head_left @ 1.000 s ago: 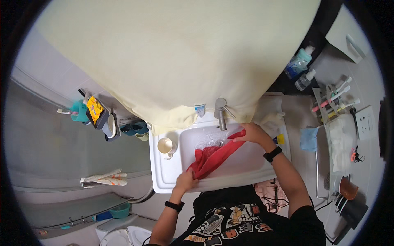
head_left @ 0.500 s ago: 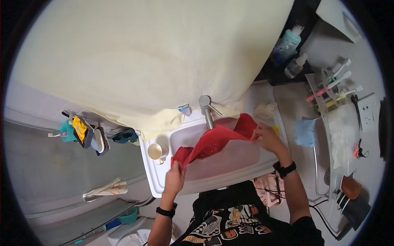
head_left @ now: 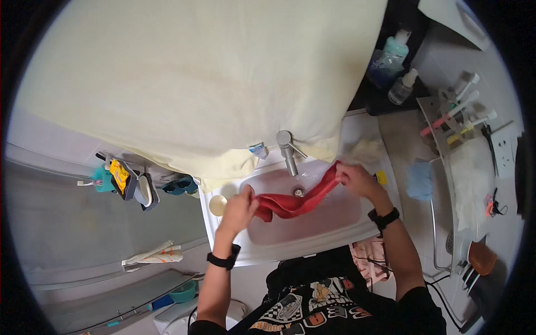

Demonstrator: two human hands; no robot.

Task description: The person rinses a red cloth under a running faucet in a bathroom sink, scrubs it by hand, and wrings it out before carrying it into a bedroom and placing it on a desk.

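A red cloth (head_left: 296, 205) hangs slack between my two hands, over the basin of a white sink (head_left: 304, 250). My left hand (head_left: 240, 209) is closed on its left end, near a cream mug (head_left: 218, 205) on the sink's left ledge. The other end is gripped by my right hand (head_left: 355, 180), higher up over the basin's right side. Behind the cloth, the silver faucet (head_left: 287, 152) reaches over the basin, and the drain (head_left: 298, 191) shows just above the cloth's sagging edge. Both wrists carry black bands.
A pale yellow sheet (head_left: 212, 84) covers the area behind the sink. A small blue-white tube (head_left: 258, 151) lies beside the faucet. Pump bottles (head_left: 393, 56) stand at the far right, near a rack of toothbrushes (head_left: 452, 120). A yellow sponge (head_left: 381, 177) sits on the right ledge.
The cloth has gone from spread out to a narrower, bunched strip. My left hand rose and my right shifted slightly left. The cloth moved off the faucet, uncovering the drain.
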